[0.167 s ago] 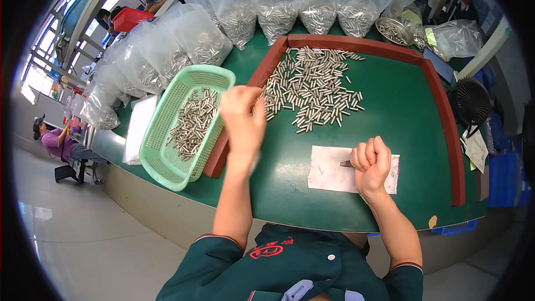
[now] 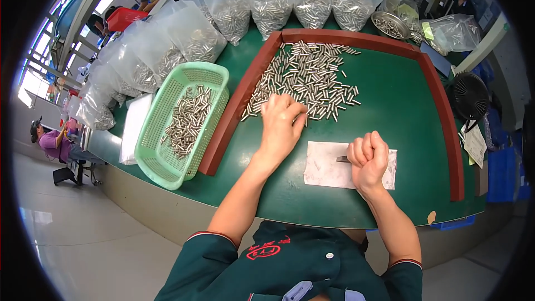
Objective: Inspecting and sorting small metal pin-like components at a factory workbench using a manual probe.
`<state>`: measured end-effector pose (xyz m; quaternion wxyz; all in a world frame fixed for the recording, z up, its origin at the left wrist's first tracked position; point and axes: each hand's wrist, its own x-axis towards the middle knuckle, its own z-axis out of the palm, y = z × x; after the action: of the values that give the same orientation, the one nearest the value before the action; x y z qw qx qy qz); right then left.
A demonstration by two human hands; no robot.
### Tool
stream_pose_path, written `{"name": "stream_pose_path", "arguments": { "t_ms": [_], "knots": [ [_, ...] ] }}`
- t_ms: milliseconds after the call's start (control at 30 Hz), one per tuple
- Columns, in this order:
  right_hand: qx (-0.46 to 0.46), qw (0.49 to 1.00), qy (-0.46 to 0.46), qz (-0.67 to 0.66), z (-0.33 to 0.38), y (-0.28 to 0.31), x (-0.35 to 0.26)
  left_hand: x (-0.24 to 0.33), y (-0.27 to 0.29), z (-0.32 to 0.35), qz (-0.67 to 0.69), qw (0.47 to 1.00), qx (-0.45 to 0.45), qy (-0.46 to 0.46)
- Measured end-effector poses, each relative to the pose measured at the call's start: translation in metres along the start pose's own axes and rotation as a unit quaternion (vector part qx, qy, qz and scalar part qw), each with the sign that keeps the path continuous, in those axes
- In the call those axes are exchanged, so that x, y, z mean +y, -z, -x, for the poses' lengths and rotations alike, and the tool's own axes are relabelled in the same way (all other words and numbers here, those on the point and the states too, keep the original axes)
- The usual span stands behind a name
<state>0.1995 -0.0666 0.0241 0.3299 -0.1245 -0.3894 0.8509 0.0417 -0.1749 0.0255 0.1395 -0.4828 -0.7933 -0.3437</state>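
A: What lies around the person's hands on the green table top (image 2: 390, 111)?

B: A red-brown wooden frame (image 2: 234, 106) borders the work area. Inside it is a heap of small silver metal cylinders (image 2: 309, 78). Left of the frame stands a light green plastic basket (image 2: 167, 164) with more of such cylinders inside. Clear plastic bags of metal parts (image 2: 267, 5) stand in a row along the far edge, and a small black fan (image 2: 469, 96) is at the right.

A: Where are the hands?

B: The left hand (image 2: 281, 125) rests at the near edge of the heap, fingers bent down onto the cylinders; if it pinches one, the view does not show. The right hand (image 2: 368, 156) is closed into a fist over a white paper sheet (image 2: 329, 167) and holds a thin dark metal piece (image 2: 341, 159).

A: How does this piece point?

B: Its long axis lies nearly level, left to right, and the free end sticks out toward the person's left. The cylinders in the heap lie flat and point in mixed directions.
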Motion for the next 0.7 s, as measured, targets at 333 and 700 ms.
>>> {"name": "stream_pose_path", "arguments": {
  "t_ms": [333, 700],
  "knots": [
    [-0.003, 1.0, 0.0, 0.008, 0.0, -0.002, -0.001, 0.007, -0.02, 0.004, -0.004, 0.995, -0.097, 0.006],
    [-0.001, 1.0, 0.003, -0.001, 0.0, 0.0, -0.002, 0.023, -0.013, 0.013, 0.57, 0.752, -0.193, 0.27]
  ]
}}
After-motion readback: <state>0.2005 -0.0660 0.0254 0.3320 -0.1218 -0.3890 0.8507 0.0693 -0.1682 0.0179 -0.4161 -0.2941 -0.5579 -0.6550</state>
